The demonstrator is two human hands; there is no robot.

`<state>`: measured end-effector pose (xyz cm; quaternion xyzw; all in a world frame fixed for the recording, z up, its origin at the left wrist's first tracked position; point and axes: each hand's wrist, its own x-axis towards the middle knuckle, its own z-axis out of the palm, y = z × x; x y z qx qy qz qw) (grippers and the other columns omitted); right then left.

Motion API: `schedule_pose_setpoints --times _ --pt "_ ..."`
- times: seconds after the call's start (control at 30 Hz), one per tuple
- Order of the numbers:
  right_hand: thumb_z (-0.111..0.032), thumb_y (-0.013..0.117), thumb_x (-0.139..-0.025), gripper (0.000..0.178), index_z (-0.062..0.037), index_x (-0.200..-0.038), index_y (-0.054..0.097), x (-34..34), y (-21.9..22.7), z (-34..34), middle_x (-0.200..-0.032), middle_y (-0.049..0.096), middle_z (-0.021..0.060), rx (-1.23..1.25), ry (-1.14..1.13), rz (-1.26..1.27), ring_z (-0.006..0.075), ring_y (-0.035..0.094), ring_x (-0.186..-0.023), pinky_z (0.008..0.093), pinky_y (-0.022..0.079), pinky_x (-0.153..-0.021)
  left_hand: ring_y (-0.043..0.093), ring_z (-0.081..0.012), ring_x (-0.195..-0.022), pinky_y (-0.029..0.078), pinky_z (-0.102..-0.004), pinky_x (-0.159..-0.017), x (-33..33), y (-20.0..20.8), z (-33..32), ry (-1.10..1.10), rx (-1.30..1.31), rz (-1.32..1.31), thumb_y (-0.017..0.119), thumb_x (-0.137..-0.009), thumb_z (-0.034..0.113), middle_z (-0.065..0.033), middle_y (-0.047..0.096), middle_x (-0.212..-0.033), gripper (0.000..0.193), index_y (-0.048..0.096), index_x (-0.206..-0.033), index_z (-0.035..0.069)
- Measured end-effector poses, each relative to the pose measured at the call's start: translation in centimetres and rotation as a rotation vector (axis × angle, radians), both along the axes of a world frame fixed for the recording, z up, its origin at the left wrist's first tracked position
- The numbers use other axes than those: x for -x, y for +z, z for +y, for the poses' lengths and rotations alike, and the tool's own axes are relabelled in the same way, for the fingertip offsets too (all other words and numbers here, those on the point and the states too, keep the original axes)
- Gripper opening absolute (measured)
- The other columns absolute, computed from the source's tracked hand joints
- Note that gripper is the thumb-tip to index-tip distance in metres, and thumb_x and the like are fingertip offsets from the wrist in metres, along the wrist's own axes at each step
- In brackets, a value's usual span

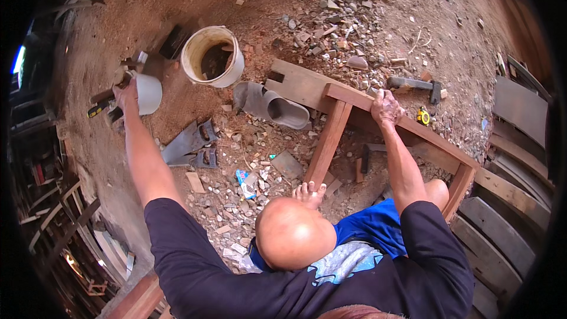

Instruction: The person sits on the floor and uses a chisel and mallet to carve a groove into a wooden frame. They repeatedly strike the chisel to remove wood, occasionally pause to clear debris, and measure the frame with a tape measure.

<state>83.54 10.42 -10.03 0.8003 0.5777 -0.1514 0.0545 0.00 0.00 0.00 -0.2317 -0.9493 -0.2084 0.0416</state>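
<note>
My left hand (127,97) reaches far out to the left, against the side of a small white container (149,91). It is next to a tool with a yellow and black handle (99,107). The fingers are hidden, so its grip is unclear. My right hand (387,107) grips the top rail of a reddish wooden frame (331,136) that stands on the dirt floor. A person in a blue shirt (369,224) sits close in front of me, one bare foot (309,192) against the frame's middle post.
A white bucket (211,56) stands at the back. Grey slippers (273,107) lie beside a board. Two hand saws (192,143) lie left of the frame, a hammer (413,83) and a yellow tape measure (423,117) behind it. Rubble covers the ground; planks (508,201) are stacked on the right.
</note>
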Motion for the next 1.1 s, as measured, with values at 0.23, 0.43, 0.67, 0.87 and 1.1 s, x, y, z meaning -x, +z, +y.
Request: schedule_pose_setpoints --times 0.23,0.43,0.67,0.87,1.1 --pt "-0.055 0.042 -0.107 0.052 -0.0196 -0.126 0.075 0.2 1.0 0.0 -0.115 0.078 0.0234 0.021 -0.037 0.017 0.0449 0.073 -0.112 0.0569 0.048 -0.103 0.064 -0.0458 -0.13 0.05 -0.0505 -0.112 1.9 -1.6 1.5 0.085 -0.091 -0.001 0.087 -0.087 0.041 -0.0288 0.063 -0.144 0.085 0.048 -0.149 -0.002" --pt "-0.054 0.042 -0.107 0.053 -0.0178 -0.126 0.076 0.8 2.2 -0.1 -0.112 0.078 0.0242 -0.007 -0.038 0.042 0.0447 0.073 -0.112 0.0567 0.048 -0.104 0.058 -0.0535 -0.133 0.045 -0.0539 -0.116 0.9 -2.3 1.7 -0.061 0.205 0.147 0.076 -0.094 0.045 -0.0348 0.06 -0.143 0.083 0.042 -0.151 -0.005" --pt "-0.055 0.041 -0.107 0.055 -0.0172 -0.127 0.076 0.8 1.1 0.1 -0.111 0.079 0.0234 0.001 -0.012 0.077 0.0435 0.073 -0.112 0.0546 0.046 -0.105 0.057 -0.0457 -0.138 0.045 -0.0525 -0.117 4.6 -1.5 -1.0 -0.121 0.255 0.441 0.081 -0.091 0.054 -0.027 0.065 -0.143 0.087 0.053 -0.15 -0.005" --pt "-0.056 0.041 -0.107 0.055 -0.0175 -0.127 0.076 -1.2 2.2 -0.5 -0.111 0.079 0.0233 -0.006 -0.066 0.007 0.0433 0.073 -0.112 0.055 0.046 -0.105 0.071 -0.0364 -0.117 0.057 -0.0447 -0.101 -9.5 3.0 -2.4 -0.167 -0.606 0.237 0.083 -0.097 0.026 -0.0249 0.071 -0.13 0.056 0.059 -0.133 -0.008" --pt "-0.054 0.044 -0.107 0.052 -0.0176 -0.124 0.077 -0.2 1.9 -0.6 -0.111 0.08 0.0221 -0.019 -0.05 0.047 0.0408 0.074 -0.111 0.0531 0.046 -0.104 0.072 -0.023 -0.095 0.059 -0.037 -0.086 -27.6 15.2 -4.5 -0.832 -0.842 0.145 0.072 -0.107 0.024 -0.0166 0.073 -0.11 0.035 0.06 -0.12 -0.006"
